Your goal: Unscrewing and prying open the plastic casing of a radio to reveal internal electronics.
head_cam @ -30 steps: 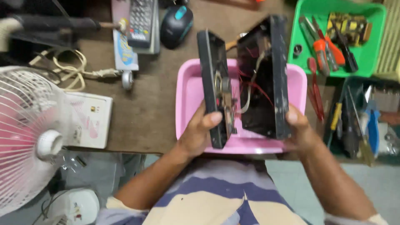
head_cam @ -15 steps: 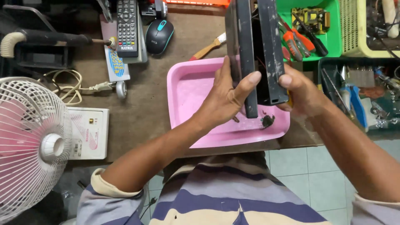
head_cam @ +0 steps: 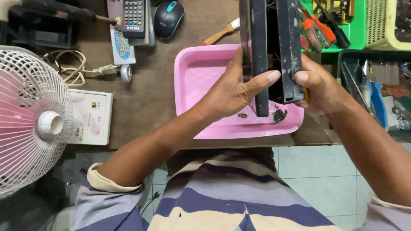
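1. Left hand [head_cam: 233, 92]: closed on the left panel of a black electronics casing [head_cam: 272, 47]. The thumb lies across the panel's near edge and the fingers are wrapped behind it.
2. Right hand [head_cam: 319, 87]: closed on the right panel of the same casing. The thumb presses the near lower corner; the fingers are hidden behind the panel.
3. The casing is held upright between both hands, with its two dark, scuffed panels standing side by side and a gap between them. Its upper end runs out of view at the top.
4. Directly under both hands sits a pink plastic tray [head_cam: 201, 81] on a brown wooden workbench [head_cam: 154, 85]. The casing's lower end hangs just above the tray's near right part.
5. On the tray floor below the hands lie a dark clump of debris [head_cam: 279, 115] and a small brown insect-like object [head_cam: 242, 115], near each other but apart.
6. Beyond the right hand stands a green tray [head_cam: 355, 36] holding screwdrivers [head_cam: 314, 32].
7. Beyond the left hand lie a black computer mouse [head_cam: 168, 17] and a remote control [head_cam: 133, 18].
8. Well to the left of the left hand stand a white fan [head_cam: 30, 119] and a white box [head_cam: 92, 115].
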